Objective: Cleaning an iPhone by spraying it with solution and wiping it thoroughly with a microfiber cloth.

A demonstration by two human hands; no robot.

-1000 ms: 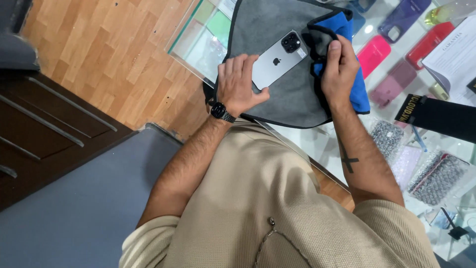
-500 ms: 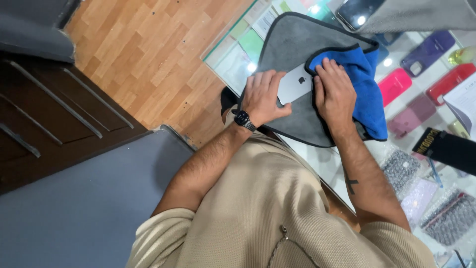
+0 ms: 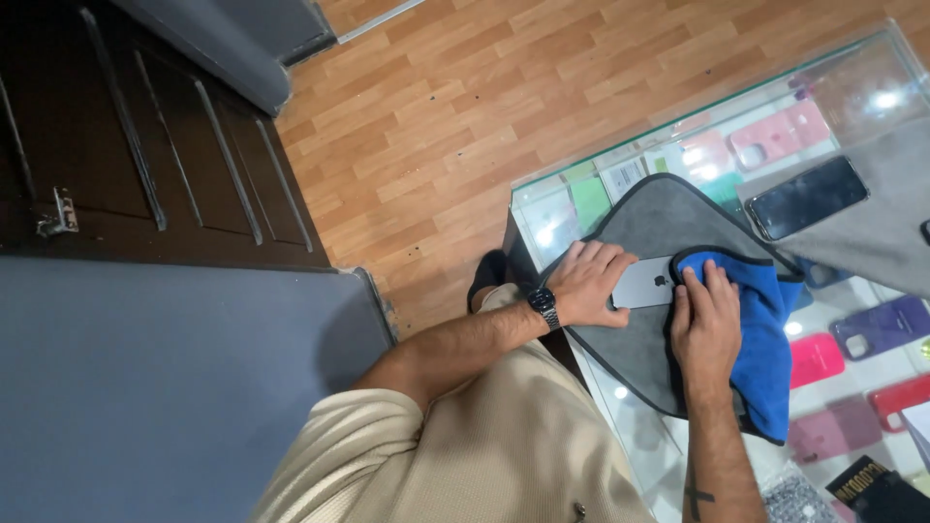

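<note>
The silver phone lay flat on the grey mat, long axis running between the hands: left hand spread, gripping its left end, right hand pressing the blue cloth flat on its right end.

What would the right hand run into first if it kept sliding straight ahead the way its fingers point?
The right hand, pressing the blue cloth on the silver phone, points up the counter. It would likely cross the grey mat, then the mat's edge; depth is uncertain.
</note>
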